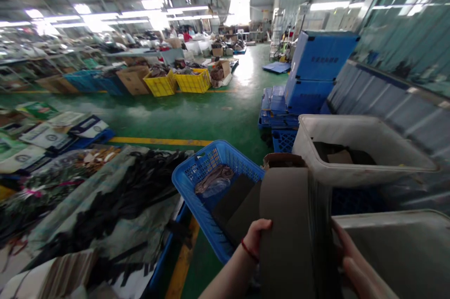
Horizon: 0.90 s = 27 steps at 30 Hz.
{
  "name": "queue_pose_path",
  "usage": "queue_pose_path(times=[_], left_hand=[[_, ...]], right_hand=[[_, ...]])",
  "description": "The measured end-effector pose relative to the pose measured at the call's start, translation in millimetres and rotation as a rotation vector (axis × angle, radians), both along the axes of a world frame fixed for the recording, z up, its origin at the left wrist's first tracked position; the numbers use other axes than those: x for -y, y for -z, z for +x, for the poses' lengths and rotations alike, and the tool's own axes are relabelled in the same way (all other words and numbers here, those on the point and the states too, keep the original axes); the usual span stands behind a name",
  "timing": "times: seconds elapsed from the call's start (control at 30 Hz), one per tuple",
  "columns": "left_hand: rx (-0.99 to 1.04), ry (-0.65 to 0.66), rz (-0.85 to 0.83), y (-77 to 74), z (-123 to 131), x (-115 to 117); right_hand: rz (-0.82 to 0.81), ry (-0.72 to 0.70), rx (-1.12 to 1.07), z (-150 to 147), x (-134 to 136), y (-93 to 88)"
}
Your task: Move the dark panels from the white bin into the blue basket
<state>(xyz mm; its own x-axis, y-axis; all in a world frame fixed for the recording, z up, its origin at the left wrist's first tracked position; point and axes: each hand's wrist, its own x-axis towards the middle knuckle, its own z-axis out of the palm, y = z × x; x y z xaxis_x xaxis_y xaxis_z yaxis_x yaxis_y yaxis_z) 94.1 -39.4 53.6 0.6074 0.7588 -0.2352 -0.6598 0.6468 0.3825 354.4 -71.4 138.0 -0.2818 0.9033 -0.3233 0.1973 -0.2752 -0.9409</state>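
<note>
Between my two hands is a thick stack of dark grey-brown sheets (284, 224), stood on edge with rounded upper corners. My left hand (258, 238), with a red cord at the wrist, grips its left side; the thumb lies on the front sheet. On the right side my right hand (351, 252) presses against the sheet edges, its fingers partly hidden and blurred. Just beyond the stack sits a blue plastic basket (191, 200). It contains more dark sheets (239, 200) and a brownish bundle (214, 179) with clear plastic. A brown cardboard piece (284, 160) shows behind the stack.
White tubs (365, 172) stand at the right, one holding dark pieces. Blue boxes (312, 69) are piled behind them. At left, black and grey fabric scraps (137, 196) cover a blue pallet. Yellow crates (192, 81) line the far side of the green floor (168, 116).
</note>
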Motion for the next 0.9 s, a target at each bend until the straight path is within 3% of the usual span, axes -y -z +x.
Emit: queue_pose_path(times=[0.13, 0.3, 0.4, 0.47, 0.53, 0.6, 0.7, 0.8, 0.83, 0.9], left_hand=[[-0.185, -0.125, -0.037, 29.4, -40, 4], [-0.414, -0.108, -0.242, 64.9, -149, -4], [-0.479, -0.099, -0.235, 70.2, -229, -42], [-0.540, -0.076, -0.188, 74.5, -273, -85], [-0.599, -0.002, -0.123, 91.4, -302, -136], [-0.617, 0.095, -0.058, 128.6, -312, -187], [-0.651, 0.258, -0.018, 216.6, -298, -246], [-0.788, 0.352, 0.045, 305.6, -276, -273], [-0.813, 0.369, 0.054, 327.8, -273, -276], [-0.815, 0.392, 0.085, 357.6, -273, -277]], right_hand=[[-0.119, -0.039, 0.055, -51, -18, 53.9], [-0.263, -0.005, -0.340, -172, -40, 121.8], [-0.195, 0.029, -0.459, -251, -62, 142.2], [-0.126, 0.075, -0.476, -296, -84, 153.8], [-0.059, 0.136, -0.418, -326, -109, 173.6], [-0.001, 0.212, -0.273, -334, -131, 205.5], [0.082, 0.404, 0.079, -308, -146, 267.5], [0.155, 0.625, 0.432, -269, -134, 322.2], [0.175, 0.676, 0.526, -258, -127, 335.3], [0.206, 0.743, 0.673, -246, -115, 352.6]])
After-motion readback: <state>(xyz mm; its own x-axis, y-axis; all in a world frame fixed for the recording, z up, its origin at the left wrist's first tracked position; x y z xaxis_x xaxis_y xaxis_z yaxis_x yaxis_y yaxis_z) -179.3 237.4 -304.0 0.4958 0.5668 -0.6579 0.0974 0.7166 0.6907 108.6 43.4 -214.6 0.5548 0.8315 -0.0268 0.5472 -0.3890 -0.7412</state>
